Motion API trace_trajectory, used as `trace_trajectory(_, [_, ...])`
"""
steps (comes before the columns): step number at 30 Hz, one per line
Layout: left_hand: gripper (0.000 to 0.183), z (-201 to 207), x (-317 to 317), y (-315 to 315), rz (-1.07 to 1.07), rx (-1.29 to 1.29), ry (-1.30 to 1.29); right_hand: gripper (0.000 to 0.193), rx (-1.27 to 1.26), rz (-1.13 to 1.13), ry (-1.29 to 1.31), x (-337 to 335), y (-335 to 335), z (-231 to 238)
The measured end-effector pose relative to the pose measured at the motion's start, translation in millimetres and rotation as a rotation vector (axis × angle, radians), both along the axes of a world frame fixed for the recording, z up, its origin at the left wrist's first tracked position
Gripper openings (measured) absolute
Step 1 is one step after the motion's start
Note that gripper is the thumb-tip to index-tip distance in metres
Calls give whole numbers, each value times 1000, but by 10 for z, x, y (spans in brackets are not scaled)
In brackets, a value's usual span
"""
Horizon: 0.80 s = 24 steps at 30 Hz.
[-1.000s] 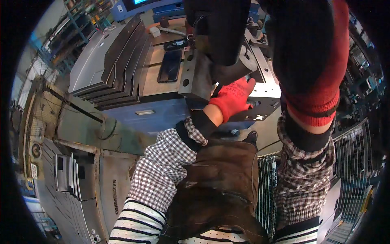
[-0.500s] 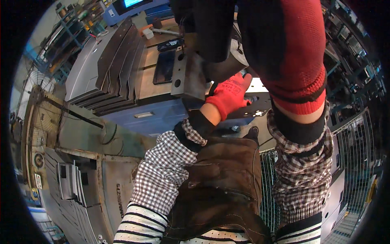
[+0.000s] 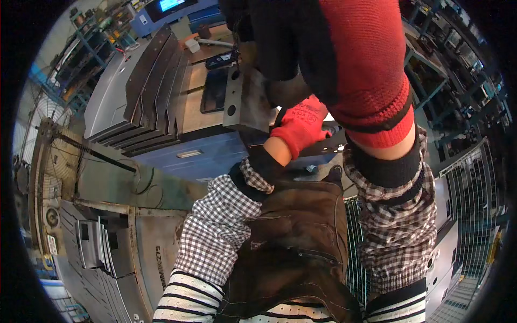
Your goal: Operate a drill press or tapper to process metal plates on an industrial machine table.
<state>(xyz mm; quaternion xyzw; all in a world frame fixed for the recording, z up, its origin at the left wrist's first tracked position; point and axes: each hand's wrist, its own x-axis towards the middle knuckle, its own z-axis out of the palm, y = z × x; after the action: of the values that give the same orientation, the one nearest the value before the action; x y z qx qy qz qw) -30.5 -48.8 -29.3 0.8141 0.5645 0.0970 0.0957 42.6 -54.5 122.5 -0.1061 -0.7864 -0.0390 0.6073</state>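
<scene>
My left hand (image 3: 302,126), in a red glove, is at the near edge of a dark metal plate with holes (image 3: 337,146). Its thumb lies along the plate's front face, while the other fingers pass over the top, partly hidden. Close to the camera, my right hand (image 3: 350,59) is raised in a red glove with black coating. Its dark fingers look curled, and the picture's top edge cuts them off; what they hold cannot be made out. Just below them shows a dark rounded metal piece (image 3: 288,92). Left of my left hand stands a bent metal bracket with round holes (image 3: 247,102).
Bent sheet-metal panels (image 3: 153,91) stand stacked on the workbench's left side. A phone (image 3: 215,89) and a hammer (image 3: 215,42) lie on the bench top. Blue drawers (image 3: 188,155) sit below. Wire-mesh cages (image 3: 474,188) flank me on the right; a cart of metal parts (image 3: 102,247) stands left.
My right hand has shifted left in the picture and covers more of the plate and the rounded metal piece. My left hand has stayed almost in place.
</scene>
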Motion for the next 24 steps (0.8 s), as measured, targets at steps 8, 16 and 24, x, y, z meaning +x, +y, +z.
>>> trace_trajectory(8, [57,-173,-20,38,-11,-5,76,42,-21,-1,-27,-84,0,-35])
trace_trajectory(16, [62,-252,5,90,-4,41,107,42,-31,-7,-42,-111,13,-45])
trace_trajectory(24, [65,-322,-17,74,-1,168,55,43,-44,3,-46,-167,23,-41])
